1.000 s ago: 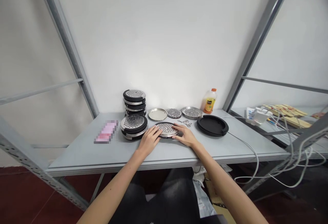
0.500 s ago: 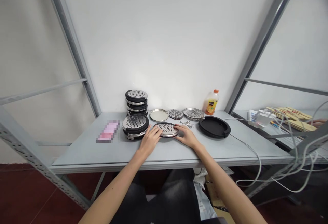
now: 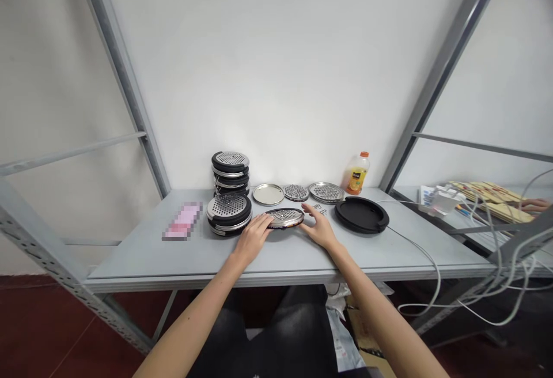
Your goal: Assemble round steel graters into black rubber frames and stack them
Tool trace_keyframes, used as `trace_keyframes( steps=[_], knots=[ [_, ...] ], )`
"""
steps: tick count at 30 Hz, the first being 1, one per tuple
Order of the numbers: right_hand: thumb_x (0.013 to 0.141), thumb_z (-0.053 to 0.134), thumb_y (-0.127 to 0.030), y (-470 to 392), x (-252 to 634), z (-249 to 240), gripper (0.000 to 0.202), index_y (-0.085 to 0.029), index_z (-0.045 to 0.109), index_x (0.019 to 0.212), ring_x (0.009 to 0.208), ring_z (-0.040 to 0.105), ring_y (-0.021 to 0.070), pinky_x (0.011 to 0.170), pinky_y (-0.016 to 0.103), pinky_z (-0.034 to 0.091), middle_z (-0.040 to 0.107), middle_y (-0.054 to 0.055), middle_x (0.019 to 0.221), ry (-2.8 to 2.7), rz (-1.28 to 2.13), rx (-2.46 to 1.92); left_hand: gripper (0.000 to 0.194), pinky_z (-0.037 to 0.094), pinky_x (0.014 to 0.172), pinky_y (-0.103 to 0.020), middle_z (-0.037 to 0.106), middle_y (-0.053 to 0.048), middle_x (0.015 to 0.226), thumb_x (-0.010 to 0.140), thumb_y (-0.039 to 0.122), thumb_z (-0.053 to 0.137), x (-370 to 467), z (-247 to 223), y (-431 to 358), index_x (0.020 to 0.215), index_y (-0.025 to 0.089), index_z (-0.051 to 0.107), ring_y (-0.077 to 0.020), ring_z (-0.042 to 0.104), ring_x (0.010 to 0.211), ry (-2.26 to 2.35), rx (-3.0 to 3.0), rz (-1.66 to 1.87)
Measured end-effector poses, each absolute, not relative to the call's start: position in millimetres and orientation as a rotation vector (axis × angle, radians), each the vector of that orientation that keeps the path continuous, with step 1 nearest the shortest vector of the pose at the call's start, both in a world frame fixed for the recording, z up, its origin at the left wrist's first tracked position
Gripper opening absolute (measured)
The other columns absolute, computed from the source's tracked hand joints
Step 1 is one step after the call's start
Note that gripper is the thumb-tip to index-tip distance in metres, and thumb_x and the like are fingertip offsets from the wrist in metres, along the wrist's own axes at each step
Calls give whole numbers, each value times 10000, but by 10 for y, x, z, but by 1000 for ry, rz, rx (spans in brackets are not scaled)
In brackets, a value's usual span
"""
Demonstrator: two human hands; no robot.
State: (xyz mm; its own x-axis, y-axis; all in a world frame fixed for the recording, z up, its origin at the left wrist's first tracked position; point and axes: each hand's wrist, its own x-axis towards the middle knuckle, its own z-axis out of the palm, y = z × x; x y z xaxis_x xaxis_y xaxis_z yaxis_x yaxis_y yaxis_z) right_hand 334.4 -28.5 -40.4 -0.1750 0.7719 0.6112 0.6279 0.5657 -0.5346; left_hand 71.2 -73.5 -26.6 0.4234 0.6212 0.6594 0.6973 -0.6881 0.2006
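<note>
A round metal disc with a perforated top (image 3: 285, 216) is tilted slightly above the grey table, its left edge gripped by my left hand (image 3: 252, 238). At its right edge is my right hand (image 3: 318, 229), thumb and fingers spread apart. Just left of my left hand lies a short pile of black-rimmed perforated discs (image 3: 228, 208); a taller stack (image 3: 230, 162) rises behind it. Behind the disc are a plain metal plate (image 3: 268, 194), a smaller perforated disc (image 3: 296, 192) and a larger perforated one (image 3: 327, 192). Small metal clips (image 3: 320, 209) lie beyond my right hand.
On the right of the table are an empty black round tray (image 3: 362, 214), a bottle with an orange cap (image 3: 358, 173) and a white cable (image 3: 417, 244). A pixelated pink item (image 3: 184, 221) lies left. Another person's hand (image 3: 536, 204) shows at far right.
The disc has shifted slightly right and tilted in my left hand. My right hand has moved off its top, to the right, and its fingers have spread.
</note>
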Motion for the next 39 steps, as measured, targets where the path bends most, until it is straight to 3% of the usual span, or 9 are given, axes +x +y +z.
trace_keyframes(
  steps=[4, 14, 19, 23, 28, 33, 36, 39],
  knots=[
    [754, 645, -275, -278, 3351, -413, 635, -222, 464, 1360, 1071, 611, 257, 949, 436, 469, 631, 109, 1228, -1929, 208, -1122, 352, 404, 1083, -442, 588, -91, 1309, 953, 200, 450, 707, -238, -755, 1300, 196, 511, -223, 519, 1250, -1191, -2578, -1162],
    [781, 577, -205, -299, 3358, -431, 409, -190, 636, 1185, 1106, 610, 266, 967, 427, 467, 652, 114, 1207, -2000, 118, -1062, 325, 475, 965, -416, 662, -82, 1156, 862, 277, 632, 715, -224, -800, 1180, 219, 605, -236, 602, 1092, -1126, -2609, -1263],
    [824, 566, -251, -249, 3402, -443, 377, -201, 634, 1192, 1097, 623, 257, 969, 429, 471, 672, 100, 1178, -1921, 247, -998, 403, 420, 1040, -455, 563, -119, 1294, 853, 268, 628, 723, -187, -809, 1246, 212, 556, -260, 516, 1216, -1115, -2521, -1297],
    [813, 572, -251, -259, 3391, -431, 368, -208, 646, 1170, 1105, 622, 261, 976, 433, 468, 678, 91, 1174, -1886, 339, -972, 336, 422, 1048, -448, 537, -106, 1340, 915, 199, 515, 734, -176, -795, 1249, 225, 536, -236, 491, 1261, -1028, -2576, -1314],
    [766, 660, -365, -314, 3342, -392, 469, -216, 618, 1208, 1007, 646, 276, 891, 440, 506, 683, 105, 1149, -1739, 256, -1071, 331, 496, 959, -395, 632, -109, 1184, 942, 179, 454, 871, -185, -885, 1266, 208, 511, -216, 597, 1124, -1074, -2531, -1572],
    [927, 382, -496, -302, 3381, -350, 467, -184, 591, 1203, 916, 660, 231, 827, 401, 509, 693, 116, 1080, -1578, 510, -1006, 285, 525, 881, -341, 662, -119, 1074, 935, 192, 485, 958, 124, -1080, 1211, 176, 552, -215, 643, 1008, -1130, -2228, -1832],
    [935, 272, -565, -254, 3418, -362, 573, -150, 626, 1111, 842, 665, 226, 733, 365, 516, 710, 129, 972, -1431, 637, -1020, 287, 508, 923, -352, 666, -116, 1095, 924, 192, 513, 781, 460, -1103, 1204, 163, 569, -221, 631, 1047, -1032, -2073, -1790],
    [911, 294, -613, -220, 3424, -383, 605, -144, 671, 977, 811, 664, 225, 718, 352, 506, 716, 132, 927, -1435, 653, -1055, 310, 482, 973, -372, 651, -101, 1159, 923, 193, 511, 439, 713, -1032, 1228, 180, 568, -219, 610, 1093, -975, -2081, -1643]
  ],
)
